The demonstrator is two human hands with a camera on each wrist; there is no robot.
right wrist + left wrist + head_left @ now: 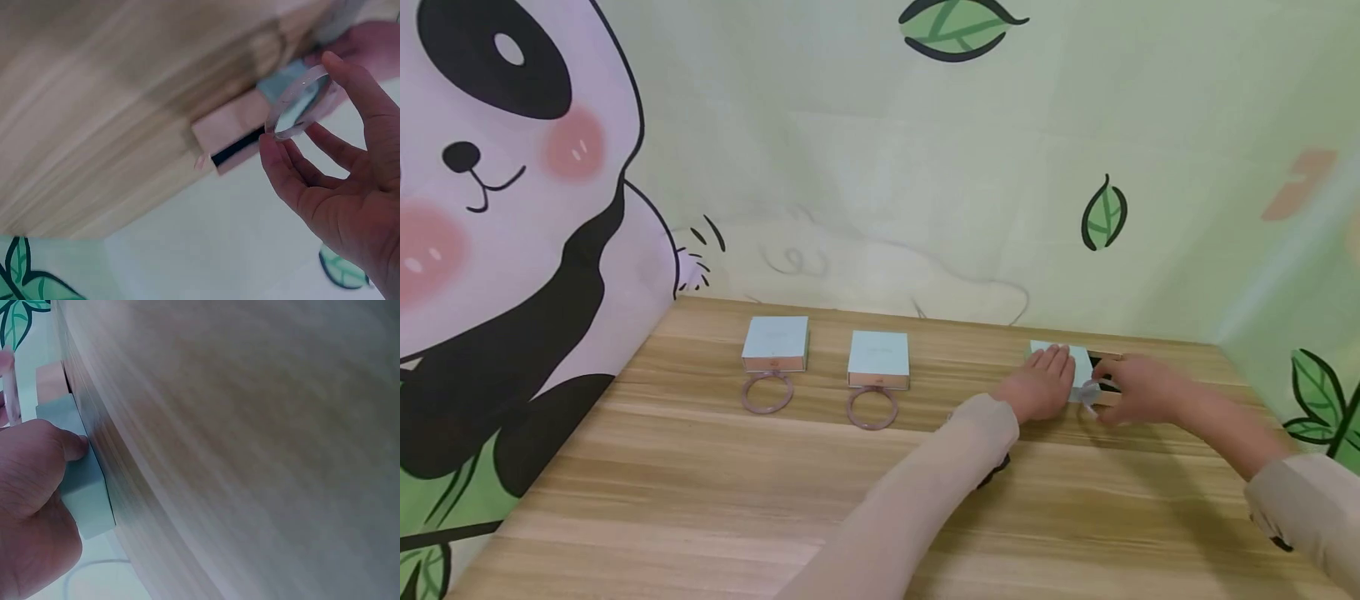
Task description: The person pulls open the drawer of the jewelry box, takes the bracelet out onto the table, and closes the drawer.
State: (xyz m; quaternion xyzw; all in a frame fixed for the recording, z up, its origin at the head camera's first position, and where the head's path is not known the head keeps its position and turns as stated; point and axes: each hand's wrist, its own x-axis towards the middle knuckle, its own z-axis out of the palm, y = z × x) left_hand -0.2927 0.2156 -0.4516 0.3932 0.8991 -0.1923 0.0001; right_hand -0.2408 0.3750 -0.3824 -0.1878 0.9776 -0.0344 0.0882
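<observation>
At the back right of the table, a pale blue drawer-style box (1081, 364) has its pink drawer (230, 120) partly pulled out to the right, showing a dark inside. My left hand (1043, 387) holds the blue sleeve, fingers across its top and the thumb against its near side, as the left wrist view shows. Just above the drawer, my right hand (1138, 389) pinches a clear, pale bangle (275, 112) between thumb and fingertips. The bangle is tilted and apart from the drawer in the right wrist view. My left hand partly hides the sleeve.
Two similar boxes stand further left, the left box (777, 340) and the middle box (878, 357), both closed. In front of them lie a pinkish bangle (767, 408) and another bangle (871, 425). A printed cloth wall (850, 167) borders the wooden table (737, 500).
</observation>
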